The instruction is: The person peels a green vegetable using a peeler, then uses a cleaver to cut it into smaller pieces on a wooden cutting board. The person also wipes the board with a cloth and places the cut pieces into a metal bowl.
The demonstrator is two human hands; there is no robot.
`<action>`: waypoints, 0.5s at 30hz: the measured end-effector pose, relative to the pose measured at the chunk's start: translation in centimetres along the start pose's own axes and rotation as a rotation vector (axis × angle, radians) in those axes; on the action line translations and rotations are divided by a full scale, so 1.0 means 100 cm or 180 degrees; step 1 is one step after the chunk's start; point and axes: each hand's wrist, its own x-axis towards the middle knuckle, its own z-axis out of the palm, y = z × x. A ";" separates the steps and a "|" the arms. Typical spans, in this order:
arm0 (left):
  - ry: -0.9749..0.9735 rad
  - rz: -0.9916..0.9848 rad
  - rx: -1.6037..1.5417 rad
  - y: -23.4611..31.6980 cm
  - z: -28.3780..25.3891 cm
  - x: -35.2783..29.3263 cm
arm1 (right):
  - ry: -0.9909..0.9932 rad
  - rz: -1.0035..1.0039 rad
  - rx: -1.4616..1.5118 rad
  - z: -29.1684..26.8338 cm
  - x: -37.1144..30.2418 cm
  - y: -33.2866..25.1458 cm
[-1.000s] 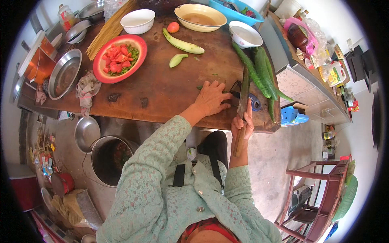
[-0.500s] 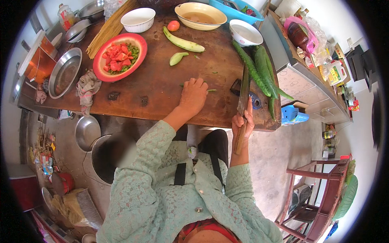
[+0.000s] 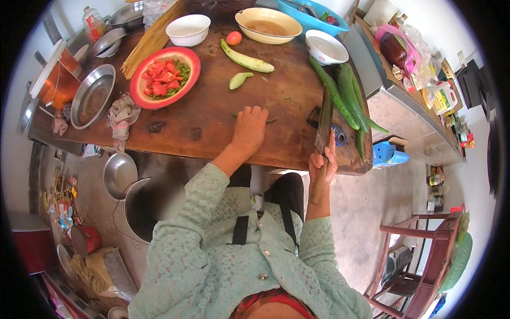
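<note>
My left hand [image 3: 248, 131] rests on the wooden table, fingers curled down over a thin green vegetable piece [image 3: 272, 119] whose ends show on both sides. What lies under the palm is hidden. In my right hand [image 3: 325, 160] is a kitchen knife [image 3: 324, 119], gripped by its wooden handle, blade pointing away from me over the table's right part. Two long cucumbers [image 3: 334, 91] lie by the blade, beside a dark blue object [image 3: 340, 136]. Farther off are a peeled pale-green vegetable [image 3: 246, 57] and a smaller pale-green piece [image 3: 240, 81].
A red-rimmed plate [image 3: 137, 95] holds chopped tomato and green pieces. Behind stand a white bowl [image 3: 188, 30], a tomato [image 3: 234, 38], a cream basin [image 3: 291, 33] and another white bowl [image 3: 326, 49]. A rag [image 3: 123, 112] hangs over the table's front edge [image 3: 202, 149].
My left hand has slid slightly left and nearer, still curled down on the table. The knife stays in my right hand at nearly the same place. The whole view has shifted a little.
</note>
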 end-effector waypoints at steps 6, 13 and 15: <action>0.0261 0.0026 -0.0174 0.006 -0.009 -0.002 | 0.0183 -0.0044 -0.0159 0.007 -0.003 0.002; 0.0066 -0.0087 0.0160 0.006 0.001 0.002 | -0.0218 -0.0019 -0.0240 -0.017 0.004 0.001; 0.0090 -0.0205 0.0295 0.006 0.008 0.005 | -0.0445 -0.0045 -0.0154 -0.025 0.003 -0.003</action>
